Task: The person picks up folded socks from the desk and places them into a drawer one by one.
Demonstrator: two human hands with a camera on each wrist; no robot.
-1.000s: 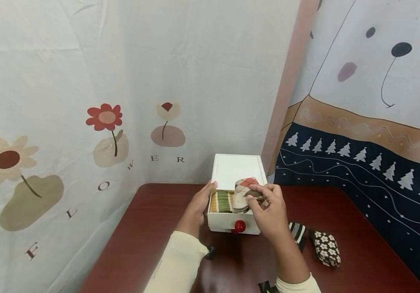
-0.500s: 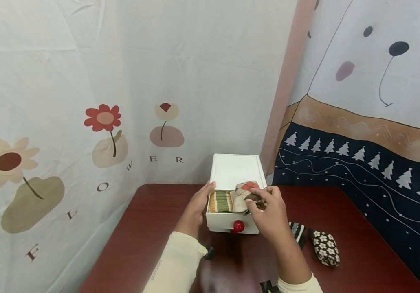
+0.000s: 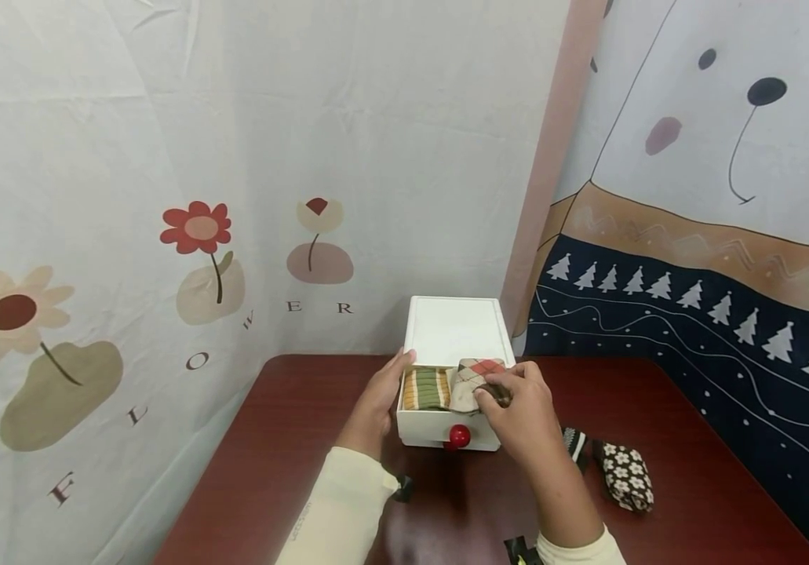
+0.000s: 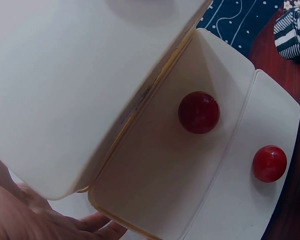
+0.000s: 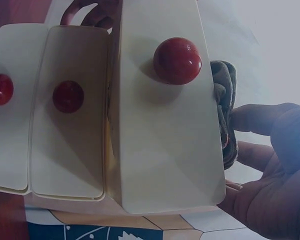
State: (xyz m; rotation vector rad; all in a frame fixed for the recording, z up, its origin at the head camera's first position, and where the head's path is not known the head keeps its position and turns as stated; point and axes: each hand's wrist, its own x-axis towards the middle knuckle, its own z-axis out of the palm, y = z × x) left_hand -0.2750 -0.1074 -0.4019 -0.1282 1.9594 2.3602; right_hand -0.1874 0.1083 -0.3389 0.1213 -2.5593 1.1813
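Observation:
A small white drawer unit [image 3: 457, 329] with round red knobs stands on the table, its top drawer [image 3: 418, 430] pulled out. A green, yellow and white striped sock bundle [image 3: 427, 389] fills the drawer's left side. Beside it, an argyle sock bundle [image 3: 473, 377] in beige, red and brown sits at the right. My right hand [image 3: 526, 404] pinches this bundle's right part between thumb and fingers; the right wrist view shows its dark folds [image 5: 223, 80] above the drawer front. Fairly straight, my left hand [image 3: 380, 396] rests along the unit's left side, thumb by the top edge.
To the right of my right forearm lie a black-and-white striped sock bundle [image 3: 573, 446] and a brown sock bundle with white flowers [image 3: 628, 477]. The dark red table [image 3: 291, 455] reaches back to a flower-printed curtain [image 3: 348, 157].
The argyle bundle has come down lower and flatter into the drawer, with my right hand keeping hold of it. My left hand stays at the unit's side.

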